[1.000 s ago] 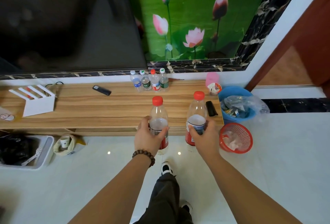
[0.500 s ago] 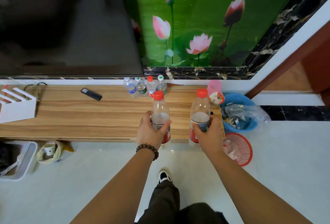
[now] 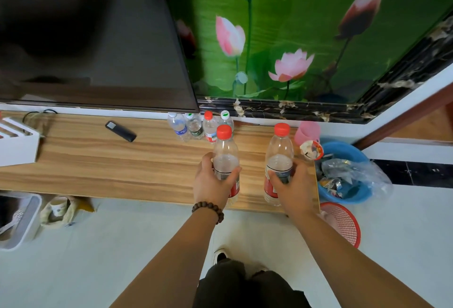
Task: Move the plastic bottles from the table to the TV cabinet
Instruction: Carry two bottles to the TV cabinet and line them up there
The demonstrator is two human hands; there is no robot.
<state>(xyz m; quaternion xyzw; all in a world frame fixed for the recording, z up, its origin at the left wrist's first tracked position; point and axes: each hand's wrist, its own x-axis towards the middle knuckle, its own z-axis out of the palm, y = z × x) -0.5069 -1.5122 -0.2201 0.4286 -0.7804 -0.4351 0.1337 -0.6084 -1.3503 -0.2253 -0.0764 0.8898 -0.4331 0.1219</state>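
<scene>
My left hand (image 3: 212, 182) grips a clear plastic bottle (image 3: 225, 150) with a red cap and red label, held upright over the front part of the wooden TV cabinet (image 3: 122, 160). My right hand (image 3: 291, 186) grips a second red-capped bottle (image 3: 279, 153) upright near the cabinet's right end. Whether their bases touch the wood I cannot tell. Several small bottles (image 3: 196, 127) stand in a row at the back of the cabinet against the wall.
A black remote (image 3: 120, 131) lies on the cabinet, a white rack (image 3: 17, 140) at its left end, a pink cup (image 3: 307, 133) at the right. A blue basin (image 3: 343, 172) and red basket (image 3: 343, 224) sit on the floor to the right. The TV (image 3: 85, 37) hangs above.
I have stepped closer to the cabinet. Both hands with their bottles have moved forward, from in front of the cabinet's edge to over its top.
</scene>
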